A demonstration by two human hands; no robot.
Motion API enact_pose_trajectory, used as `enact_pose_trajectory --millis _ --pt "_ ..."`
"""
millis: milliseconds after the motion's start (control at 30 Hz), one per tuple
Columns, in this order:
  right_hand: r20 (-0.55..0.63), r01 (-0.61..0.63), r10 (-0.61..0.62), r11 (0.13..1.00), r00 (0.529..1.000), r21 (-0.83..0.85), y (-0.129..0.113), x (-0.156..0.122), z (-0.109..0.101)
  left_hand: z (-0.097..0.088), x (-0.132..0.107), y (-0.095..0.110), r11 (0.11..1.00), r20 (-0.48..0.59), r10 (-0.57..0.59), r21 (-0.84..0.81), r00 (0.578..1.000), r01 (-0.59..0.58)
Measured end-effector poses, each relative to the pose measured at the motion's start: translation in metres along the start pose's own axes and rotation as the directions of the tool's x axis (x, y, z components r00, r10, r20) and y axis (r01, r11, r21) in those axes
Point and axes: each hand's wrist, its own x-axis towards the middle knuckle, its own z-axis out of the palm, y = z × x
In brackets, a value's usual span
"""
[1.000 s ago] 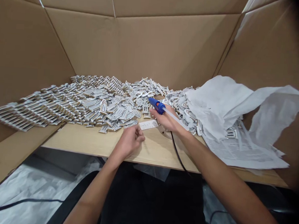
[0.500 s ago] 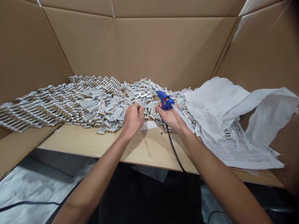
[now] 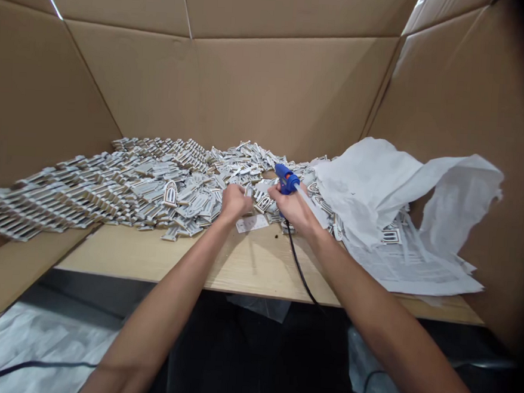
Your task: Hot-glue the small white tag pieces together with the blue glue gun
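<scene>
My right hand (image 3: 294,209) is wrapped round a blue hot glue gun (image 3: 285,178), which has a clear glue stick (image 3: 309,197) at its back and a black cord (image 3: 299,265) hanging below. Its nose points up and away over the pile. Just to the left, my left hand (image 3: 236,202) is closed, with a small grey-white arched window-shaped piece (image 3: 248,191) upright at its fingertips. A white printed slip (image 3: 252,223) lies on the wooden table (image 3: 150,254) between the hands. Loose arched pieces (image 3: 190,191) are heaped around and behind both hands.
Rows of stacked pieces (image 3: 55,197) cover the left side. Crumpled white paper (image 3: 374,186) spreads over pieces on the right. Tall cardboard walls (image 3: 287,90) enclose the back and sides. The glue gun's cord drops over the table's front edge.
My left hand has turned slightly, and the piece at its fingertips now shows. My right hand keeps its grip on the glue gun. The whole view has shifted a little.
</scene>
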Motion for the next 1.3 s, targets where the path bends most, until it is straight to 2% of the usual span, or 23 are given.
enact_pose_trajectory --millis 67,133,233,267,300,400,467,533,667,733,867,967,1033,1167,1300 --pt "0.042 -0.018 0.017 0.999 0.999 0.027 0.000 -0.003 0.002 -0.005 -0.008 0.001 0.992 -0.005 -0.041 -0.119 0.999 0.040" --pt "0.113 -0.032 0.026 0.998 0.993 0.054 -0.001 -0.006 0.006 -0.010 -0.021 0.003 0.952 0.038 -0.103 -0.287 0.994 0.110" --pt "0.236 -0.029 -0.002 0.991 0.972 0.128 -0.006 -0.012 0.011 -0.017 -0.044 0.002 0.793 0.224 -0.109 -0.568 0.968 0.221" --pt "0.280 -0.022 -0.022 0.988 0.960 0.155 -0.009 -0.014 0.012 -0.020 -0.051 0.001 0.738 0.278 -0.080 -0.629 0.957 0.244" --pt "0.318 -0.013 -0.044 0.984 0.947 0.175 -0.012 -0.016 0.012 -0.023 -0.059 -0.002 0.720 0.306 -0.051 -0.648 0.951 0.247" --pt "0.398 0.009 -0.091 0.979 0.913 0.203 -0.020 -0.020 0.010 -0.032 -0.077 -0.011 0.797 0.260 0.005 -0.584 0.965 0.153" --pt "0.435 0.013 -0.106 0.977 0.894 0.212 -0.023 -0.021 0.009 -0.036 -0.087 -0.018 0.801 0.196 0.015 -0.589 0.981 0.105" --pt "0.462 0.018 -0.111 0.980 0.880 0.200 -0.022 -0.023 0.010 -0.036 -0.098 -0.023 0.743 0.159 -0.003 -0.660 0.987 0.108" --pt "0.417 0.041 -0.082 0.994 0.905 0.106 -0.017 -0.028 0.014 -0.025 -0.115 -0.033 0.543 0.124 -0.098 -0.825 0.987 0.157" --pt "0.420 0.055 -0.086 0.995 0.904 0.085 -0.013 -0.030 0.017 -0.019 -0.121 -0.037 0.491 0.085 -0.112 -0.861 0.990 0.130" --pt "0.452 0.122 -0.130 0.991 0.883 0.046 -0.007 -0.031 0.019 -0.015 -0.123 -0.042 0.461 0.059 -0.067 -0.883 0.996 0.083" --pt "0.495 0.154 -0.140 0.988 0.857 0.011 -0.003 -0.030 0.019 -0.015 -0.122 -0.044 0.413 0.054 -0.069 -0.908 0.996 0.078" --pt "0.510 0.161 -0.143 0.987 0.848 0.009 0.000 -0.029 0.020 -0.015 -0.122 -0.045 0.410 0.052 -0.067 -0.909 0.996 0.075" --pt "0.498 0.169 -0.159 0.985 0.853 0.024 0.002 -0.031 0.022 -0.012 -0.122 -0.049 0.460 0.058 -0.046 -0.885 0.997 0.073" --pt "0.483 0.250 -0.213 0.968 0.849 -0.012 0.000 -0.033 0.021 -0.011 -0.121 -0.052 0.560 0.036 -0.035 -0.827 0.999 0.050"
